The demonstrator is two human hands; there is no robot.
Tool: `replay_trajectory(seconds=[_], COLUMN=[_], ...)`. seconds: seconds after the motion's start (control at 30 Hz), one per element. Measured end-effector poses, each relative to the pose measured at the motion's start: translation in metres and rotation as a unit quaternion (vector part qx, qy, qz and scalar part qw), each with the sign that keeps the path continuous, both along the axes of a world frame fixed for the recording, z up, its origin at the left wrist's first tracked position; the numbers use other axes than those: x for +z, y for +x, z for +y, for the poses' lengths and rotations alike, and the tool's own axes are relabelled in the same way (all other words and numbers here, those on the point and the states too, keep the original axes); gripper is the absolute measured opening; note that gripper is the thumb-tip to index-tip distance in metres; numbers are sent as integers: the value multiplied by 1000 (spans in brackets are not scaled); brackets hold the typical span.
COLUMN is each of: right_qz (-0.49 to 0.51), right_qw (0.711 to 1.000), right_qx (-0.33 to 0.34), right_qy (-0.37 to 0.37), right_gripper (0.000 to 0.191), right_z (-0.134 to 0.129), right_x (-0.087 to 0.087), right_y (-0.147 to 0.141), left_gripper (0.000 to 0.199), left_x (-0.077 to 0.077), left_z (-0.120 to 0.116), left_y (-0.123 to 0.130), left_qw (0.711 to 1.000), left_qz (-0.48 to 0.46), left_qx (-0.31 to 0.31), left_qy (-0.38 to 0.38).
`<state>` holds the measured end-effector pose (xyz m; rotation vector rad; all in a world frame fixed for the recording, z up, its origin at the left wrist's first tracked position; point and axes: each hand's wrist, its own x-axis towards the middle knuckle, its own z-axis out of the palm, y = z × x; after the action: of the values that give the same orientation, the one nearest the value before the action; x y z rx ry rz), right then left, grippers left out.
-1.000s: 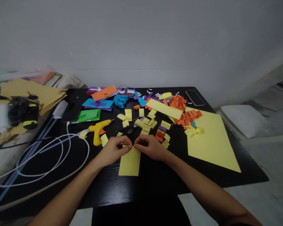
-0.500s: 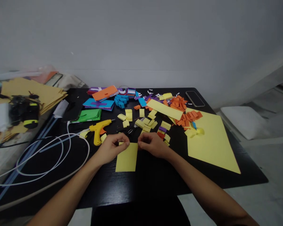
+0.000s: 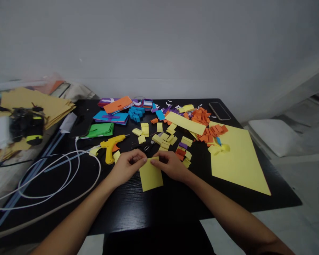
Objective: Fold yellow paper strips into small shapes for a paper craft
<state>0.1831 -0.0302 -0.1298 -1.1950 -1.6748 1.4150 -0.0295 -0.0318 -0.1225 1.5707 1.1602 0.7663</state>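
Observation:
A small rectangular sheet of yellow paper hangs between my two hands, slightly tilted, over the black table. My left hand pinches its upper left corner between thumb and forefinger. At its upper right, my right hand grips the same edge, thumb on the near face. Just beyond my hands lie several small folded yellow paper pieces and a pair of scissors, partly hidden. A yellow glue gun lies to the left of my left hand.
A large yellow sheet covers the table's right side, near piled orange folded pieces and a phone. Coloured paper stacks stand at the back left. A looped white cable crosses the left side of the black table.
The yellow sheet has shifted right and rotated a little. My right hand has moved left along its top edge, closer to my left hand, and now overlaps the paper.

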Motion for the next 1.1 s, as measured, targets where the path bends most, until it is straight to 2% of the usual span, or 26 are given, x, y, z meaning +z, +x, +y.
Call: replay_trajectory(seconds=[0.1, 0.47, 0.67, 1.1], right_qz=[-3, -33, -44, -29], right_qw=[1000, 999, 998, 999], right_qx=[1, 5, -28, -43], right_qy=[-1, 18, 22, 1], right_gripper=[27, 17, 19, 20], right_z=[1, -4, 1, 7], right_x=[-1, 0, -1, -3], right_y=[0, -2, 1, 7], left_gripper=[25, 21, 20, 20], left_x=[-1, 2, 0, 3], left_z=[0, -4, 1, 6], left_y=[-1, 4, -4, -10], left_qw=[1000, 998, 998, 999], left_qz=[-3, 41, 37, 3], left_qx=[-11, -47, -46, -33], left_qy=[-13, 18, -1, -32])
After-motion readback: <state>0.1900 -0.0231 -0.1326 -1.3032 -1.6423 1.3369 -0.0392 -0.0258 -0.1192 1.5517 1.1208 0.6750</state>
